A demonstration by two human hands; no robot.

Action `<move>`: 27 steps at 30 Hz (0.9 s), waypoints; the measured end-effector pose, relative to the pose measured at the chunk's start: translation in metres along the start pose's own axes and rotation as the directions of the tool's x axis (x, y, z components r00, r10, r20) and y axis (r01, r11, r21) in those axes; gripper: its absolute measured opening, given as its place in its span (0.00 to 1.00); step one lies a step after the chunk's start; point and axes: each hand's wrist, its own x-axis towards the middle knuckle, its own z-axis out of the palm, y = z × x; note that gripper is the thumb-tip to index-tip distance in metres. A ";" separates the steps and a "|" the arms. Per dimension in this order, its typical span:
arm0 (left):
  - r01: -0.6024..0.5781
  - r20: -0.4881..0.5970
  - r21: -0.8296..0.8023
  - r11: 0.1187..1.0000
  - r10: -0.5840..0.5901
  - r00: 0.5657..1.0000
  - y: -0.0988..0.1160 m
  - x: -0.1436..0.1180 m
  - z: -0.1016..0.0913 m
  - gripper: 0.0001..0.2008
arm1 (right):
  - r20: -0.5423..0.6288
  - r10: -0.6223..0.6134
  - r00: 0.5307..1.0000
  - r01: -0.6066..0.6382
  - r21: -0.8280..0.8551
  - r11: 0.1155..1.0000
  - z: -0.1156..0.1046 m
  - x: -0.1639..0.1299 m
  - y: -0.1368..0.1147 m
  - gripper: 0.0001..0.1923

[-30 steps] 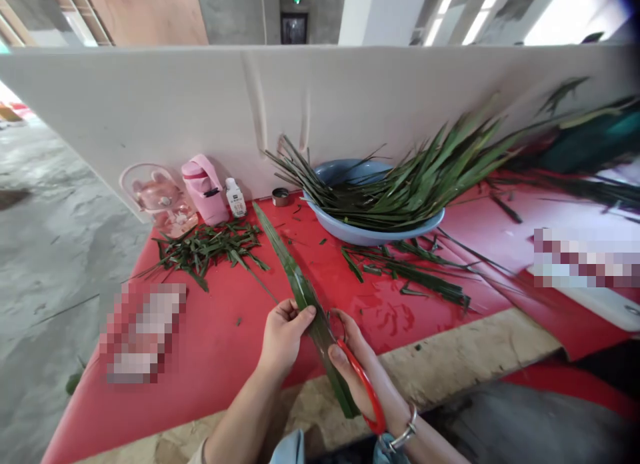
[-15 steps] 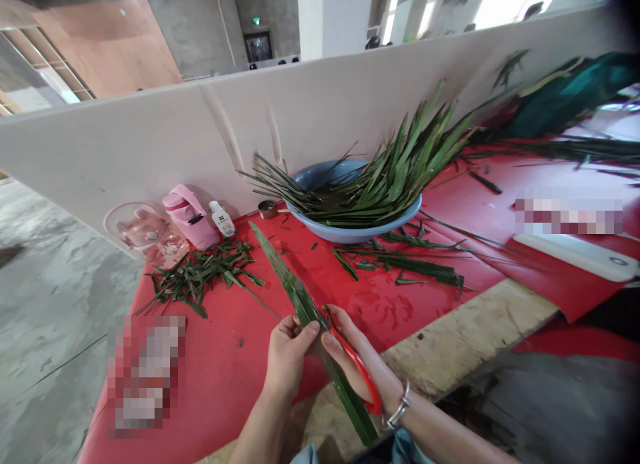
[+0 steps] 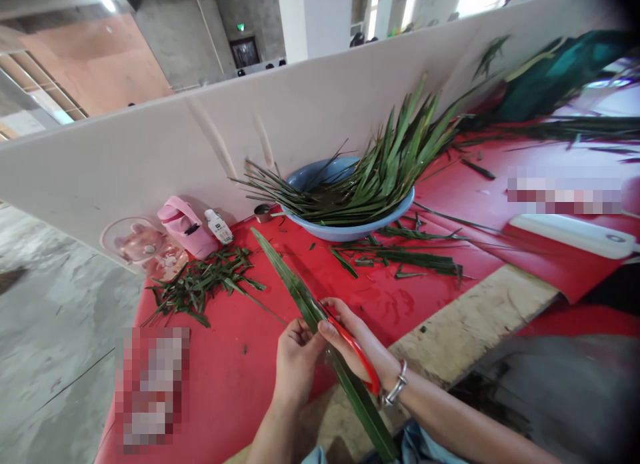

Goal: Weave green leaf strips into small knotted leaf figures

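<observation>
A long green strap-like leaf (image 3: 285,271) runs slantwise from the table toward my body, passing through both hands. My left hand (image 3: 300,354) is closed, pinching the leaf near its middle between thumb and fingers. Close beside it, my right hand (image 3: 345,327) is closed on a pair of scissors with red handles (image 3: 367,367). The right thumb lies against the leaf's right edge. The scissor blades are mostly hidden by the fingers and leaf, so their opening does not show. A silver bracelet (image 3: 397,387) circles the right wrist.
A blue basin (image 3: 340,233) with long leaves (image 3: 400,151) stands by a white partition (image 3: 140,151). Leaf scraps (image 3: 205,284) lie on the red sheet (image 3: 215,384), near a pink bottle (image 3: 183,225), a small white bottle (image 3: 219,226) and a transparent pink container (image 3: 143,244). A white flat object (image 3: 570,236) lies right.
Both hands appear slightly farther right in the view, which has tilted a little. My right thumb has come nearer the left thumb along the leaf. Both hands keep their holds.
</observation>
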 end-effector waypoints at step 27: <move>-0.197 -0.288 -0.278 0.940 0.114 0.951 0.004 0.022 -0.017 0.17 | 0.170 0.123 0.978 -0.108 -0.092 0.990 0.008 -0.011 0.020 0.15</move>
